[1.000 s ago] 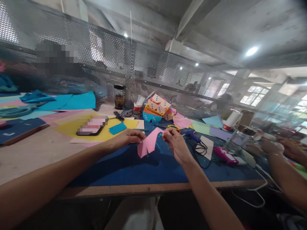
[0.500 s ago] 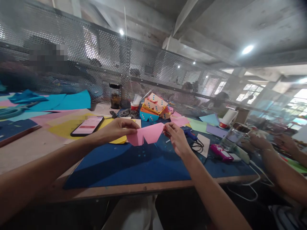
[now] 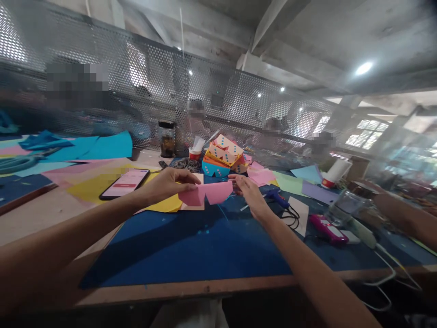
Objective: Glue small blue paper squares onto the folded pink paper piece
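Note:
A pink paper cut-out [image 3: 209,193] hangs in the air above the dark blue mat [image 3: 191,246]. My left hand [image 3: 169,183] pinches its left end, fingers closed on the paper. My right hand [image 3: 248,190] touches its right end, with the fingers partly stretched toward it. Behind the paper stands a pile of folded orange, pink and blue paper pieces with dots [image 3: 223,157].
A phone [image 3: 124,183] lies on yellow paper [image 3: 92,187] at the left. A blue glue gun [image 3: 277,197], black cable, a pink device [image 3: 327,229] and a glass jar [image 3: 344,203] lie at the right. Another person's arm [image 3: 406,217] reaches in at the far right. A perforated metal screen [image 3: 239,107] backs the table.
The pink paper went from dangling at my right hand to being stretched level between both hands and moved slightly farther from me. The other person's hands drew back to the right.

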Available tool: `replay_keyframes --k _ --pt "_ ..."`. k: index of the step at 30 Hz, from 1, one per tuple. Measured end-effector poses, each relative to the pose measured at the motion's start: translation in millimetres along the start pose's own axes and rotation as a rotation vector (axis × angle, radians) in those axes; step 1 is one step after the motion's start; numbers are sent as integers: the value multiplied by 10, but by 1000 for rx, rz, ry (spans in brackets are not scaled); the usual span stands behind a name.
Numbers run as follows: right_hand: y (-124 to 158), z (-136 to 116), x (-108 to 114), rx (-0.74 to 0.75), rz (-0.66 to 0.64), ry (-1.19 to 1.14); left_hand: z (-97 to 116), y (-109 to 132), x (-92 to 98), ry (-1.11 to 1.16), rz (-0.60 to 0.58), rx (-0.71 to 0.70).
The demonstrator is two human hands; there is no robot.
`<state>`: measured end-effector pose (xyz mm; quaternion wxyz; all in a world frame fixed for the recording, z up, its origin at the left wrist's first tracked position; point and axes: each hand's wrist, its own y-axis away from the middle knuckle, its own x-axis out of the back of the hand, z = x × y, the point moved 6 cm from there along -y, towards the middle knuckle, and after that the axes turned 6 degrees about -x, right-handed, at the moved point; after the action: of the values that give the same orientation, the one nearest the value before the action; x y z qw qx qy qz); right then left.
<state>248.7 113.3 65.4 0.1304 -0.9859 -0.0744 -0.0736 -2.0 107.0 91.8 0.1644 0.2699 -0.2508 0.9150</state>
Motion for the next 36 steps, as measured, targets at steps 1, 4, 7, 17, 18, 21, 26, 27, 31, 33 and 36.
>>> replay_keyframes --k 1,4,7,17,18,21,26,27,31,33,36 --pt "-3 -8 4 20 15 22 -19 -4 -11 1 4 6" --pt "25 -84 -16 142 30 154 -40 -4 -53 -5 14 16" --pt "78 -142 -64 258 28 292 -39 6 -104 -21 6 20" --pt "101 -50 33 216 111 309 -162 83 -84 60 125 67" --pt "101 -49 47 215 121 305 -171 96 -73 78 144 74" --pt "99 -39 79 212 148 294 -186 137 -35 108 213 99" --pt "92 -13 101 222 175 274 -227 164 -61 169 242 114" --pt "92 -9 99 226 177 272 -238 162 -79 181 231 108" --pt "103 -17 64 242 159 283 -273 160 -117 171 217 97" --pt "109 -40 56 250 139 298 -278 162 -118 146 218 97" --pt "90 -85 135 270 141 326 -293 166 -114 131 220 96"
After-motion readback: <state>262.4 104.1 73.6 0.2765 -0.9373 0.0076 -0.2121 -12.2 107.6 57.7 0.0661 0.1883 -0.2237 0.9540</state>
